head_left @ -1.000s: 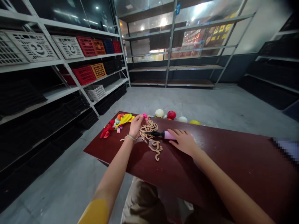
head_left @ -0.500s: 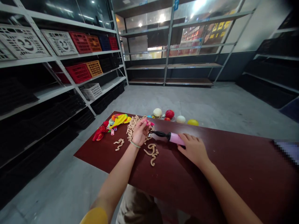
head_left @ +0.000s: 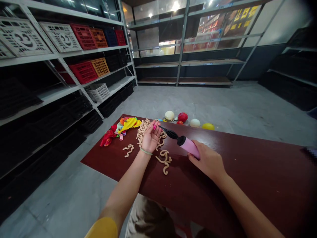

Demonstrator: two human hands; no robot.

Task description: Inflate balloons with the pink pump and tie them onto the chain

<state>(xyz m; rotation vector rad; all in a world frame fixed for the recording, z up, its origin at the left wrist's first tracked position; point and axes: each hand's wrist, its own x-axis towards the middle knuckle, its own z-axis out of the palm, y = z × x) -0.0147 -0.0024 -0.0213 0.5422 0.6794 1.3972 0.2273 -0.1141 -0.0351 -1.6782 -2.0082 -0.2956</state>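
Observation:
My right hand is wrapped round the pink barrel of a balloon pump, whose black nozzle end points up and left. Palm upward, my left hand holds a small pink balloon at its fingers, most of it hidden. The pump's tip is close to these fingers; whether it touches the balloon I cannot tell. Behind and beside the left hand lies a heap of tan, curly, worm-like pieces. More such pieces lie nearer on the table, right of my left wrist.
The dark red table carries a pile of deflated balloons at its left. Inflated balloons rest on the floor beyond the far edge. Shelves with crates stand at left, and a metal rack stands behind.
My left hand has turned palm up and opened out somewhat around the pink balloon. The pump has tilted, its nozzle end rising away from the table. The view has shifted slightly.

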